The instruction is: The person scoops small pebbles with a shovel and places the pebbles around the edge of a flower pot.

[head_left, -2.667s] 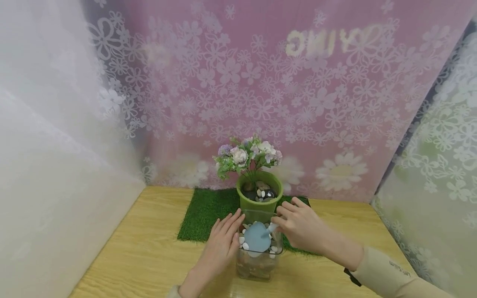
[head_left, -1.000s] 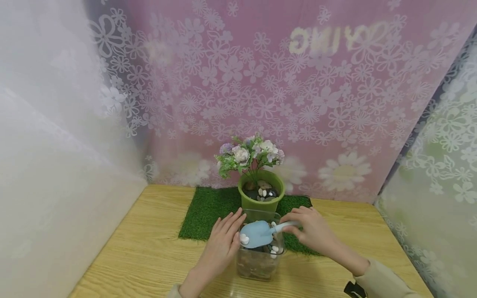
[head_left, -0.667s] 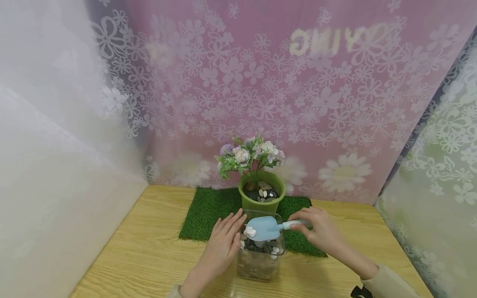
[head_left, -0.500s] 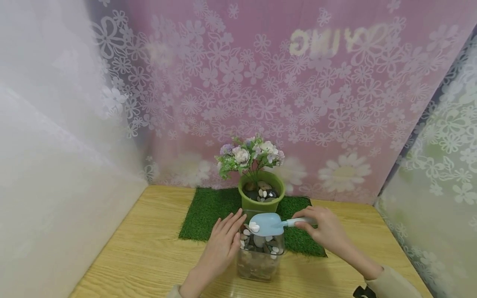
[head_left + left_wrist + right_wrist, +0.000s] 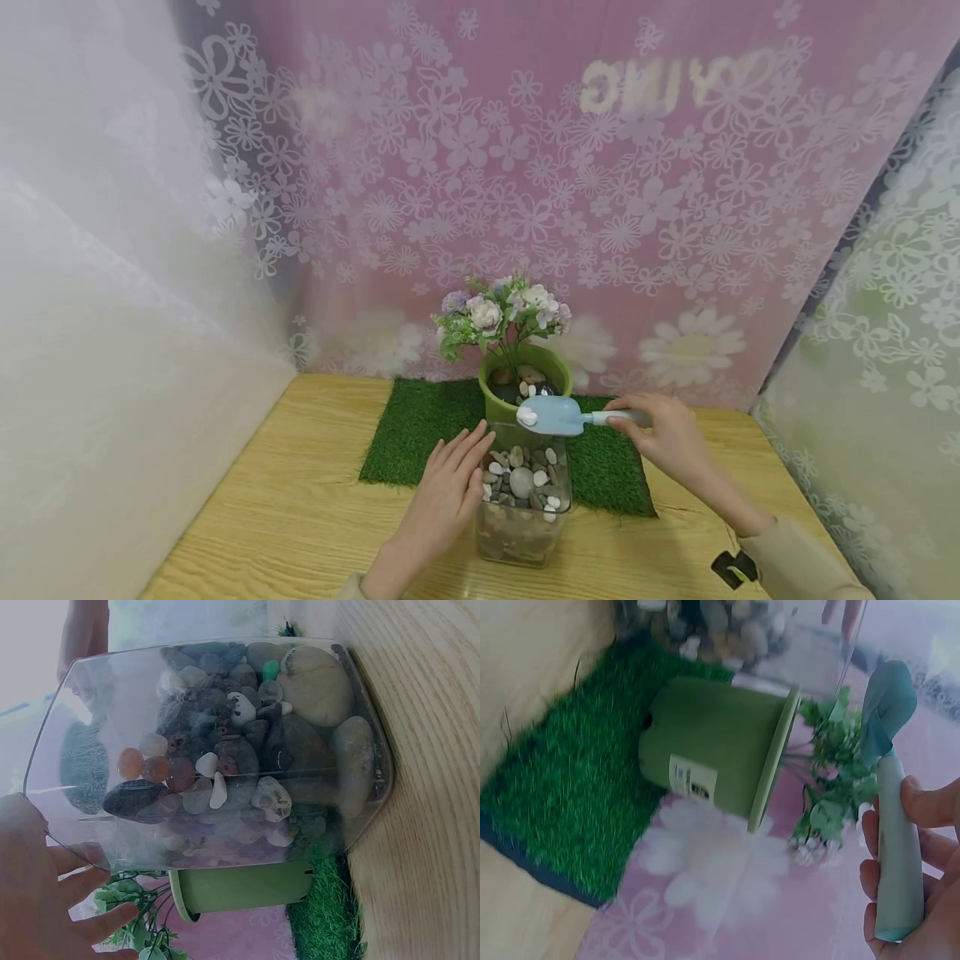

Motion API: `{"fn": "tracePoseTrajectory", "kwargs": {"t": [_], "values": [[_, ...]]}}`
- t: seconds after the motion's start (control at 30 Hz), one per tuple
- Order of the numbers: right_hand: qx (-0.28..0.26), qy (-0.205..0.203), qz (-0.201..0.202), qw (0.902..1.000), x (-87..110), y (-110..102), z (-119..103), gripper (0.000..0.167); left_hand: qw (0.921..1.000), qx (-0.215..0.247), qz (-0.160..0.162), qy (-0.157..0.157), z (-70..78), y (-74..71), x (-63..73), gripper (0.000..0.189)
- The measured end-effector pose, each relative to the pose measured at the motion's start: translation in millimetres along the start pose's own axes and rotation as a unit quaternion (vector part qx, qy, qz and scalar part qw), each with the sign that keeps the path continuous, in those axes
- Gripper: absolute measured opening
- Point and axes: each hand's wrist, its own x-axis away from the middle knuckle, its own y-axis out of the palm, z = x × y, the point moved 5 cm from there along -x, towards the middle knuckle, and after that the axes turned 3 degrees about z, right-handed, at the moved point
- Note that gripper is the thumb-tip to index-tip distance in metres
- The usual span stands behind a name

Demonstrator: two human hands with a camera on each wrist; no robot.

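Right hand (image 5: 663,429), its fingers and thumb curled round the pale handle of a light-blue scoop (image 5: 555,415); the blade extends leftward from the grip, nearly level, with white pebbles (image 5: 527,416) at its tip. The right wrist view shows the blade raised above the rim of the green pot (image 5: 501,410), which bears artificial flowers (image 5: 486,317) and stands on a grass mat (image 5: 427,429). Left hand (image 5: 446,487), fingers extended and slightly spread, gripping nothing, rests against the left side of a clear container (image 5: 517,533) at its rim. The container, partly filled with mixed stones (image 5: 521,482), stands between the hands on the wooden table (image 5: 300,500), just in front of the pot.
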Motion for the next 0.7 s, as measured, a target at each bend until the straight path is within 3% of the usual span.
{"fn": "tracePoseTrajectory", "kwargs": {"t": [0.4, 0.7], "values": [[0.043, 0.032, -0.004, 0.9985, -34.9, 16.5, 40.3, 0.018, 0.9998, 0.007, -0.014, -0.012, -0.5, 0.9, 1.6, 0.045], [0.125, 0.012, 0.029, 0.9917, -62.1, 41.2, 53.4, 0.017, 1.0, 0.004, -0.005, -0.004, -0.2, 0.1, 1.1, 0.047]]}}
